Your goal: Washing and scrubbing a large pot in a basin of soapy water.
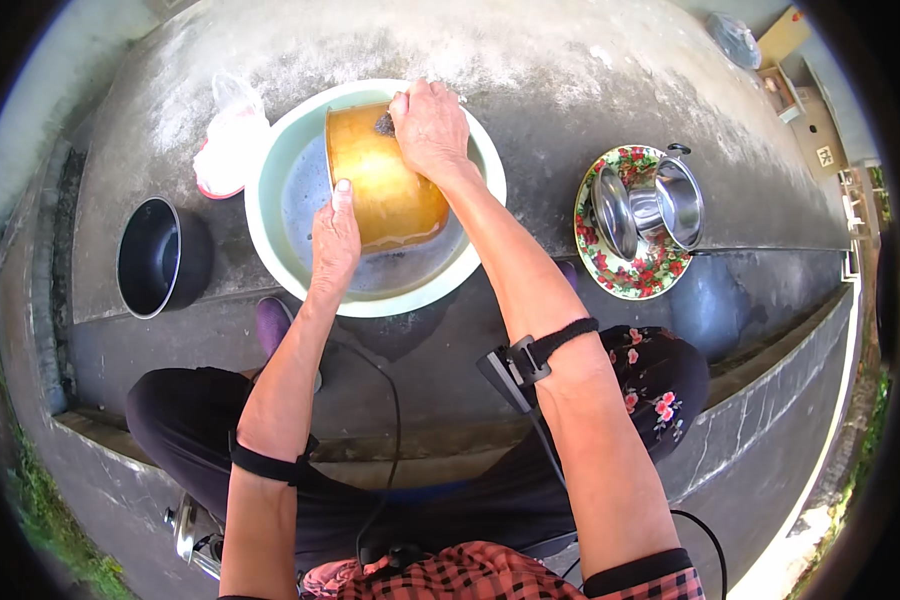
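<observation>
The golden-brown pot point(385, 185) lies tipped on its side in the pale green basin point(267, 215), between the two hands, its lower edge meeting the cloudy, sudsy water point(305, 190). The left hand point(336, 240) grips it by the near edge, thumb on the outside and the remaining fingers mostly hidden; the right hand point(430, 130) is curled over the far side, pressing a dark scouring pad point(384, 124) to the wall. The likeliest trouble is a slip: the wall looks wet and smooth, so a hard push from the right hand could roll the pot out of the left hand's hold and splash the suds. The pad, mostly under the right hand, might also skid and let the knuckles strike the metal. Pushing down on one side could rock the basin, sending water over the rim toward the purple shoe point(273, 325) just below the left hand. Farther out, the black pot point(165, 258) left of the left hand seems safe, as does the floral tray point(610, 285) right of the right hand, though the steel pot point(678, 205) tilted on it could roll if knocked.
</observation>
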Demonstrator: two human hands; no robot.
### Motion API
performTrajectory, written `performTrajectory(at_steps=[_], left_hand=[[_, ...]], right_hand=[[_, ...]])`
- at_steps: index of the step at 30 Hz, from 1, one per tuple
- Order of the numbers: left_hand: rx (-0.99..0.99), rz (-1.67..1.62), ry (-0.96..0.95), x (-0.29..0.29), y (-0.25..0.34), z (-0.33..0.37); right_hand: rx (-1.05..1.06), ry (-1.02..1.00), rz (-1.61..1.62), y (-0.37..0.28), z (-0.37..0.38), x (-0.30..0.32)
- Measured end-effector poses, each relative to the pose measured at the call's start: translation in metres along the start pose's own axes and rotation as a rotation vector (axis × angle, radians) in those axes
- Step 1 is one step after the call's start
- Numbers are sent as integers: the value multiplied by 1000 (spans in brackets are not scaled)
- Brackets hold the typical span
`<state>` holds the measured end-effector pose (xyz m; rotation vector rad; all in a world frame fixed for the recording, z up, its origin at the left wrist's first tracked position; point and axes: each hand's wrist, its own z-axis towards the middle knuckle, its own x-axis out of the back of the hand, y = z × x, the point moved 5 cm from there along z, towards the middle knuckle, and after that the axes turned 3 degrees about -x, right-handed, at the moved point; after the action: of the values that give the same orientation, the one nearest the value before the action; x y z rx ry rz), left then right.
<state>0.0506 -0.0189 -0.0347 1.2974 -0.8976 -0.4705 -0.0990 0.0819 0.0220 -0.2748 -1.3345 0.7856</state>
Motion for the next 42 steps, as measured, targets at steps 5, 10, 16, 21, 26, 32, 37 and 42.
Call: performTrajectory(at_steps=[5,10,16,21,26,32,37,42], left_hand=[[171,-149,-113,9,0,53],[158,-42,-158,3,20,71],[-207,343,-104,10,39,67],[-175,258,-22,5,33,78],[-218,156,-16,9,32,87],[-232,137,-55,15,36,84],[-151,105,-12,-8,36,78],[-259,161,62,10,21,88]], right_hand=[[247,64,-12,-16,-48,12],[450,105,-122,-23,-74,19],[63,-318,-115,-19,41,-43],[11,-557,-225,-17,45,-55],[479,-12,-150,-49,-70,-14],[350,-113,-89,-54,-13,-30],[35,-511,-256,-27,63,-59],[460,-113,-170,-52,-36,-22]])
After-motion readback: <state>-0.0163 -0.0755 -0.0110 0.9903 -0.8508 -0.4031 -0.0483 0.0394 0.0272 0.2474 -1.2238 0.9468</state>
